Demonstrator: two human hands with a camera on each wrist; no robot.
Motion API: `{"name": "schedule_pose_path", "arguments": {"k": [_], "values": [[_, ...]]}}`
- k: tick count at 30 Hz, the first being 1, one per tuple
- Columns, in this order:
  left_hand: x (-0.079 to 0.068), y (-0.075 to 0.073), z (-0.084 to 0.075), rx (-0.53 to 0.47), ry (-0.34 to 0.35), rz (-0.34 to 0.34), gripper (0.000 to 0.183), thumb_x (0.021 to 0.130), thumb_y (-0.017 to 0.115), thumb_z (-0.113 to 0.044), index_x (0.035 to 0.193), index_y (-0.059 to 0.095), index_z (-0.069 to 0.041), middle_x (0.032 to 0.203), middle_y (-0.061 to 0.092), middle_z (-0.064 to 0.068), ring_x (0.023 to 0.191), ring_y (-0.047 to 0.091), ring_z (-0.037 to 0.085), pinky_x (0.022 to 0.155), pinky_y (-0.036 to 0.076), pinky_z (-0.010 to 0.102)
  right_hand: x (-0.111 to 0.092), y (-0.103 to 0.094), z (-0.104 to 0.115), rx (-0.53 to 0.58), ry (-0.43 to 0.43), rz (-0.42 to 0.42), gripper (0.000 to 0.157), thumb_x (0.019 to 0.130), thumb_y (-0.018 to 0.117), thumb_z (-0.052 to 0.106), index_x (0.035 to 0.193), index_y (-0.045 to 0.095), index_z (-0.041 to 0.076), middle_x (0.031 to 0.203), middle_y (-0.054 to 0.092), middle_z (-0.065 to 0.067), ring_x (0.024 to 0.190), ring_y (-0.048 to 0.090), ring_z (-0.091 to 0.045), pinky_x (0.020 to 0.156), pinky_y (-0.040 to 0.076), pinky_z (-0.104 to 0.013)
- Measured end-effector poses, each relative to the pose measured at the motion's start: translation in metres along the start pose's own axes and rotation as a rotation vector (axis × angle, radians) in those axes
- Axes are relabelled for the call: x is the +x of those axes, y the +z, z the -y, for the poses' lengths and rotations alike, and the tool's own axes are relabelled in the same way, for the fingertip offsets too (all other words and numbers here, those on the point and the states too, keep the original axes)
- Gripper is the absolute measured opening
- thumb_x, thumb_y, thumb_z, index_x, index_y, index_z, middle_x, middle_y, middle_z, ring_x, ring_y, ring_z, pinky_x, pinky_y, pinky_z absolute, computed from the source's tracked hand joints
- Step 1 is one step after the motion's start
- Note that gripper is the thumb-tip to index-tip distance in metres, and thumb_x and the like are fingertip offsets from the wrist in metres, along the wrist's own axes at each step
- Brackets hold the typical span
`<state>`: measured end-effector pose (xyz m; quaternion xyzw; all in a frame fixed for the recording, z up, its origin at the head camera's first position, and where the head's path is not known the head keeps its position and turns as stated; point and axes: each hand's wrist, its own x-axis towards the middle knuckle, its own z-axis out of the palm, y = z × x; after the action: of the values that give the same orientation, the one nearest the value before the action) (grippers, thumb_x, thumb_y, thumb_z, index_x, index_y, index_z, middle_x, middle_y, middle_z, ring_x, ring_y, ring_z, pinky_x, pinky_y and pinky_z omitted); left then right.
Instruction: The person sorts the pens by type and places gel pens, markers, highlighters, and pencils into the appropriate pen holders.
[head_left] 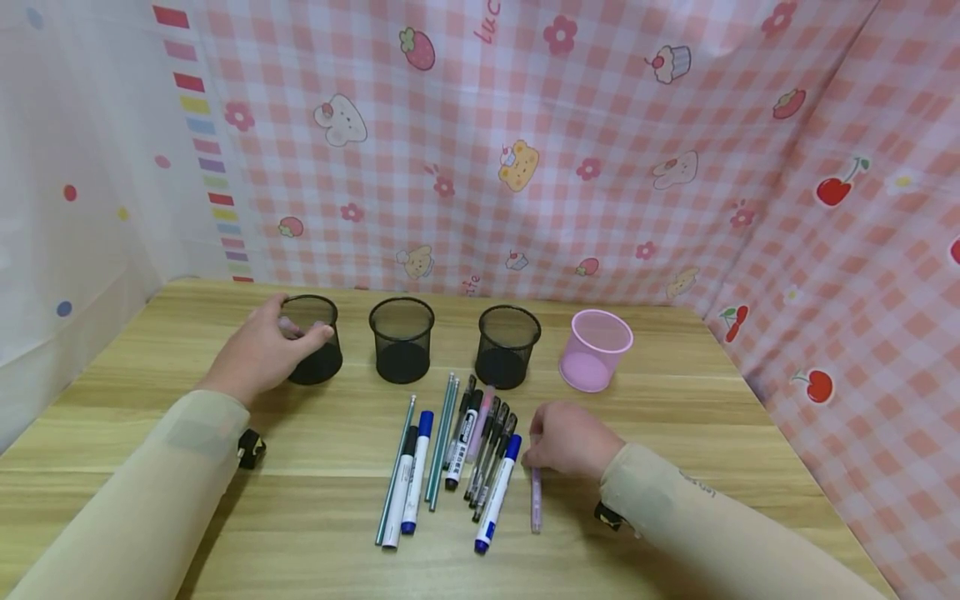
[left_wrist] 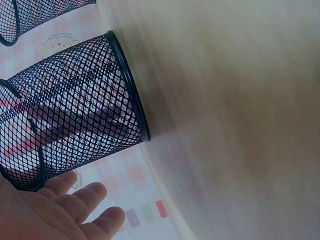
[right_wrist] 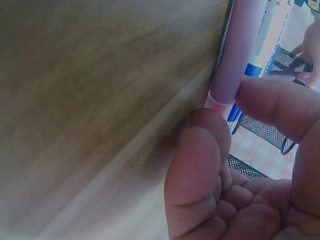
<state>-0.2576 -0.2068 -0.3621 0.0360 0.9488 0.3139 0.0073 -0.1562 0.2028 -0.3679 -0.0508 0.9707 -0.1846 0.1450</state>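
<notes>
In the head view my left hand (head_left: 262, 350) is at the rim of the leftmost black mesh pen cup (head_left: 318, 362), thumb in front, its other fingers on the far side. The left wrist view shows several of its fingers loosely extended beside that cup, with slim pinkish pens (left_wrist: 65, 125) seen through the mesh inside. My right hand (head_left: 572, 439) pinches a lilac highlighter (head_left: 536, 504) near its upper end, thumb against fingers; the highlighter lies at the right of the pens. A blue-capped whiteboard marker (head_left: 498, 496) lies just left of it.
Two more black mesh cups (head_left: 402, 362) (head_left: 503, 367) and a pink mesh cup (head_left: 590, 371) stand along the back of the wooden table (head_left: 675, 500). Pencils (head_left: 442, 446), whiteboard markers (head_left: 416, 475), black gel pens (head_left: 495, 458) and another pink highlighter (head_left: 481, 425) lie in the middle.
</notes>
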Motion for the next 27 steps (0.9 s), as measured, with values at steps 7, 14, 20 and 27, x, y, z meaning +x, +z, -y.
{"name": "schedule_pose_path", "arguments": {"k": [7, 14, 20, 27], "values": [[0.001, 0.0, 0.0, 0.009, -0.004, 0.002, 0.123, 0.092, 0.047, -0.085, 0.169, -0.001, -0.001, 0.143, 0.055, 0.027, 0.132, 0.054, 0.05, 0.11, 0.04, 0.072, -0.001, -0.002, -0.001, 0.058, 0.026, 0.002, 0.018, 0.082, 0.084, 0.012, 0.088, 0.068, 0.011, 0.079, 0.065, -0.002, 0.071, 0.06, -0.018, 0.061, 0.048, -0.03], [0.001, -0.001, 0.0, 0.007, -0.002, 0.007, 0.122, 0.092, 0.047, -0.085, 0.169, -0.001, -0.002, 0.143, 0.054, 0.026, 0.132, 0.053, 0.05, 0.11, 0.039, 0.072, -0.001, -0.007, -0.001, 0.132, 0.031, -0.013, 0.021, 0.081, 0.084, 0.01, 0.096, 0.068, 0.009, 0.078, 0.066, -0.003, 0.072, 0.06, -0.019, 0.062, 0.049, -0.031], [0.0, -0.001, -0.001, 0.009, 0.0, 0.007, 0.122, 0.093, 0.047, -0.084, 0.169, -0.001, -0.002, 0.143, 0.055, 0.026, 0.131, 0.054, 0.05, 0.109, 0.04, 0.071, 0.0, -0.013, -0.002, 0.174, 0.02, -0.058, 0.025, 0.081, 0.081, 0.007, 0.102, 0.068, 0.007, 0.073, 0.065, -0.002, 0.063, 0.055, -0.015, 0.056, 0.045, -0.029], [0.0, -0.001, -0.001, 0.009, -0.002, 0.013, 0.122, 0.093, 0.047, -0.084, 0.169, -0.002, -0.002, 0.143, 0.054, 0.026, 0.132, 0.054, 0.05, 0.109, 0.04, 0.072, 0.001, -0.02, -0.001, 0.184, 0.006, -0.116, 0.031, 0.084, 0.077, 0.009, 0.113, 0.067, 0.003, 0.077, 0.067, -0.005, 0.066, 0.061, -0.018, 0.058, 0.05, -0.03]]}}
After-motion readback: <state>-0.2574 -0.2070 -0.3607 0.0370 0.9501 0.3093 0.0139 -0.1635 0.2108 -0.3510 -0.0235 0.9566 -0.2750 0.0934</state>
